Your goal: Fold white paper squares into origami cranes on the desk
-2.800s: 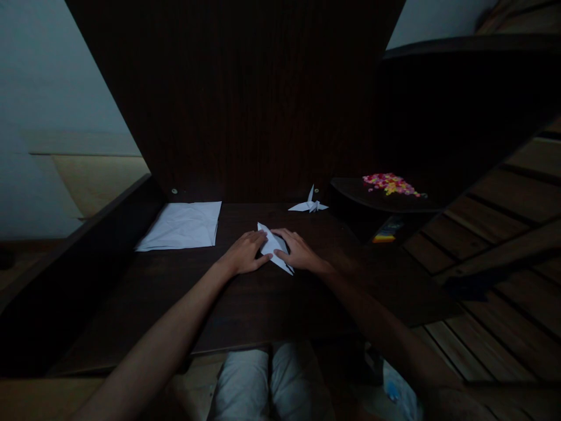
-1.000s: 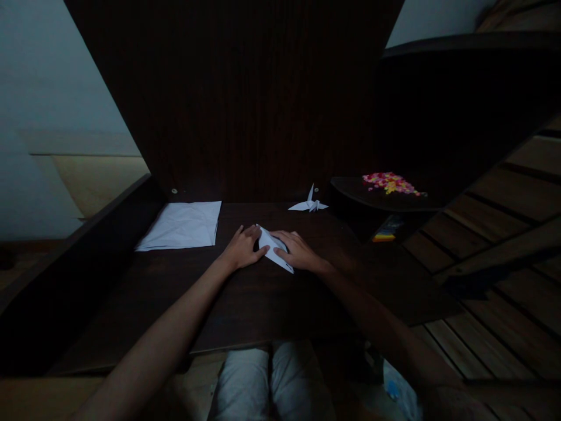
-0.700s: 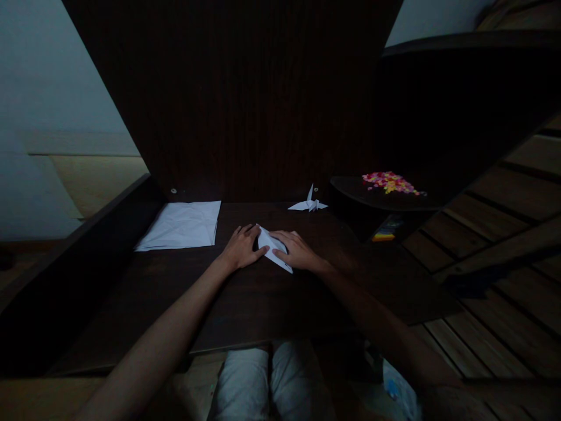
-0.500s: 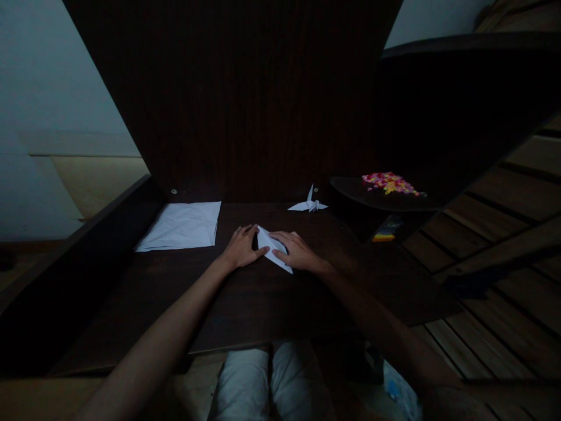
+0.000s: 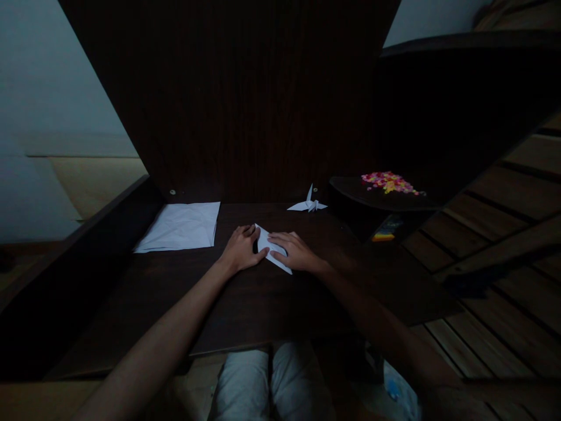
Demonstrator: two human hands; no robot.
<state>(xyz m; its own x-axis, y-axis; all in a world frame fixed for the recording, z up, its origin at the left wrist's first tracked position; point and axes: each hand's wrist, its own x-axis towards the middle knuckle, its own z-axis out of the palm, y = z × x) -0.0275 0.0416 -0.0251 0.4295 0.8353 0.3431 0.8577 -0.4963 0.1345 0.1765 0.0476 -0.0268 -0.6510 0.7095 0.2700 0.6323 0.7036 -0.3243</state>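
Note:
A folded piece of white paper, narrow and pointed at both ends, lies slantwise on the dark desk. My left hand holds its left edge, fingers bent near the far tip and thumb at the near-left edge. My right hand rests flat over its right side, fingers stretched out on top and thumb on the surface, so part of the paper is covered. Behind my right hand stands a finished white paper crane, touched by neither hand.
A stack of creased white paper sheets sits at the back left. On a low shelf at the right lies a pile of small pink and yellow pieces. A tall dark panel bounds the desk's back, and a side board its left.
My hands and the folded paper keep nearly the same place; my right fingers and thumb have shifted very slightly left on it. The view has moved a touch.

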